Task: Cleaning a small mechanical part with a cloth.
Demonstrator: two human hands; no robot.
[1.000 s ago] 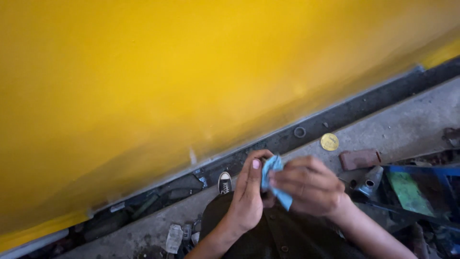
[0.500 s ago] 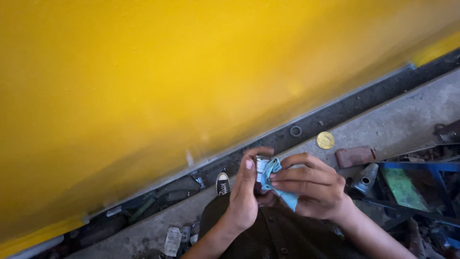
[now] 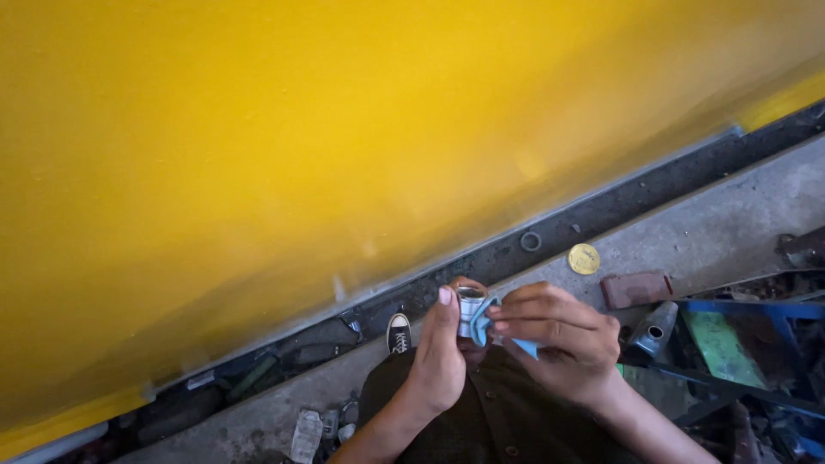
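Blue cloth (image 3: 507,339) in my right hand (image 3: 559,344) rubbed the metal cylinder (image 3: 469,311) my left hand (image 3: 440,361) gripped; turning it seemed due next.

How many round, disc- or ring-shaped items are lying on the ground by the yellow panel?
2. A dark ring lies in the black channel at the foot of the yellow panel; a yellow disc lies on the concrete just right of it. More may be hidden among the clutter.

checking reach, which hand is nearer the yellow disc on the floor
Right. The right hand lies just below the yellow disc; the left hand is farther off, to the disc's lower left.
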